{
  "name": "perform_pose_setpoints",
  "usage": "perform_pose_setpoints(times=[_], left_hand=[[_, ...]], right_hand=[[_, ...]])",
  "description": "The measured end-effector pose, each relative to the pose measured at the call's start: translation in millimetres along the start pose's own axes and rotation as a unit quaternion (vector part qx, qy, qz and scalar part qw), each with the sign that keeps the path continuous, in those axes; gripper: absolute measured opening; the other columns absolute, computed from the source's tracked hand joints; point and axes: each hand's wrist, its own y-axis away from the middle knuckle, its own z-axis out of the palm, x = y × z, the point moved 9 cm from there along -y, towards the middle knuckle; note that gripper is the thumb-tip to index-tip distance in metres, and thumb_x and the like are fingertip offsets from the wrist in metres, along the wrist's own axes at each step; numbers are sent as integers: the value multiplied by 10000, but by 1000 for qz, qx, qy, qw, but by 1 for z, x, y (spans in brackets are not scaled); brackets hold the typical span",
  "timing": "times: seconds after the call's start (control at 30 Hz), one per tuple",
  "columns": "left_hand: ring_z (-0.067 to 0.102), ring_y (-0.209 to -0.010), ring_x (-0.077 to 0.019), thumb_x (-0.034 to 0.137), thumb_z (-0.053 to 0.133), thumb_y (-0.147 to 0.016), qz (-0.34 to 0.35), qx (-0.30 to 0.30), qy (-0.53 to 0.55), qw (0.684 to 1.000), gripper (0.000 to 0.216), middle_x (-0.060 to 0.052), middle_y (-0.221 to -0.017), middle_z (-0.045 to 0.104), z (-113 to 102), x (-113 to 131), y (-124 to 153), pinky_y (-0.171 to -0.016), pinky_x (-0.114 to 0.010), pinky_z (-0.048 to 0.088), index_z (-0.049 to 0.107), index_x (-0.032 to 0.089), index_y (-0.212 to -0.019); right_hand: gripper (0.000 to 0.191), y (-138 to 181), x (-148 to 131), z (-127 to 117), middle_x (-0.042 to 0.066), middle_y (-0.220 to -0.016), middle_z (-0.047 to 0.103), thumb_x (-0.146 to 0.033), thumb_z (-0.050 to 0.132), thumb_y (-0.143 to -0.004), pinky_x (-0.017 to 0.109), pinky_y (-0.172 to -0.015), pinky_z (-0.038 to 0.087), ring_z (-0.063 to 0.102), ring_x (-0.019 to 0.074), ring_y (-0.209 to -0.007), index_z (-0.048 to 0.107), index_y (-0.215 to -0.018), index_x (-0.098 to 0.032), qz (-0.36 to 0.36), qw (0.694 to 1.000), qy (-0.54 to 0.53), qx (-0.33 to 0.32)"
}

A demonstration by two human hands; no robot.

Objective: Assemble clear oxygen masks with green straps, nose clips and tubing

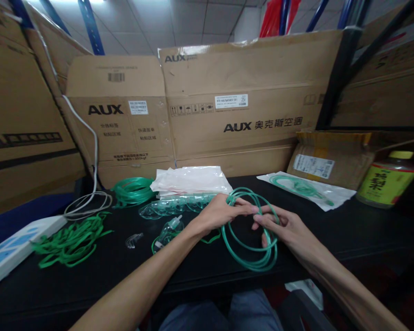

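Observation:
A coil of green plastic tubing (250,265) hangs in loops between my two hands, just above the black tabletop. My left hand (221,211) is closed around the upper left of the coil, its thumb reaching to the right. On the coil's right side, my right hand (279,223) pinches the tubing, thumb and fingers meeting near the left thumb. Beside my left forearm lies a clear mask (169,230) with a green elastic strap, partly hidden by the arm. Behind my left hand is a row of nested clear green masks (175,205).
Farther back lie a stack of white pouches (193,180) and more coiled green tubing (133,191). Green straps (74,241), small clear pieces (134,240) and a white power strip (24,248) are at left. A packaged green set (300,187), a cardboard box (331,158) and a yellow-capped bottle (388,179) stand right.

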Motion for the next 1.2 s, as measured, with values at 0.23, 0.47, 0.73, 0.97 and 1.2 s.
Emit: perform_pose_setpoints(times=[0.23,0.47,0.73,0.97,1.2], left_hand=[[429,-540,-96,549,649,-846,10,34,11,999,403,27,-659,589,-5,8,1,-524,-243,318,689,156,-766],[465,-495,-80,559,514,-941,39,76,10,996,397,8,-763,641,-8,10,1,-506,-226,376,580,174,-870],[503,-491,-105,647,533,-898,29,41,-60,997,505,0,-681,647,-3,2,0,-497,-232,380,659,165,-816],[584,-594,-146,524,555,-920,44,75,-145,986,416,15,-616,617,-14,20,8,-610,-261,416,647,182,-701],[558,-554,-128,551,463,-965,48,145,-150,977,453,28,-594,565,-61,45,11,-581,-242,437,668,171,-828]], right_hand=[[464,-1,3,4,-28,-619,614,-543,759,-809,237,-521,418,550,114,-504,607,-1011,-154,-6,1000,12,-17],[438,3,-1,3,-53,-595,581,-581,639,-902,208,-516,406,509,104,-529,549,-1053,-180,-9,1000,-8,10],[427,2,5,10,-89,-495,462,-620,599,-909,218,-469,416,461,104,-439,497,-860,-208,-14,999,-21,-21],[453,0,16,6,-76,-521,457,-642,627,-881,222,-445,405,480,110,-442,554,-917,-196,4,999,-36,-14],[645,2,14,-5,-2,-744,592,-696,594,-860,244,-380,428,579,168,-521,497,-1329,-264,12,992,-120,26]])
